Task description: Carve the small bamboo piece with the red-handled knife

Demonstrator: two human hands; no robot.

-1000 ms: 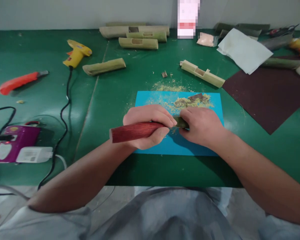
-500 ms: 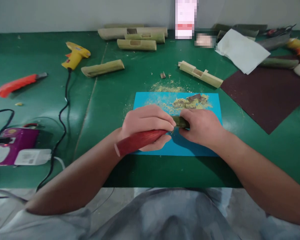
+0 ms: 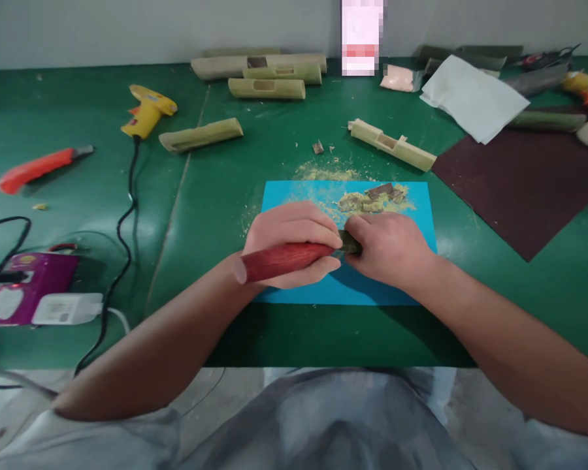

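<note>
My left hand (image 3: 294, 240) is closed around a red wooden tool handle (image 3: 281, 259) that points left toward my forearm. Its working end is hidden between my hands. My right hand (image 3: 389, 251) is closed on a small dark green bamboo piece (image 3: 350, 242), held against the tool's tip. Both hands rest over a blue cutting mat (image 3: 424, 196) on the green table. Yellowish shavings and small dark offcuts (image 3: 375, 197) lie on the mat's far side.
Cut bamboo tubes (image 3: 267, 88) lie at the back, another (image 3: 200, 135) mid-left, a notched one (image 3: 392, 145) beyond the mat. A yellow glue gun (image 3: 147, 109) with black cord and an orange utility knife (image 3: 34, 168) sit left. A purple device (image 3: 27, 287) is near-left; brown sheet (image 3: 524, 183) right.
The red handle has swung from level to tilted and back to nearly level, and my hands have drawn closer together over the green piece. The view has shifted slightly.
</note>
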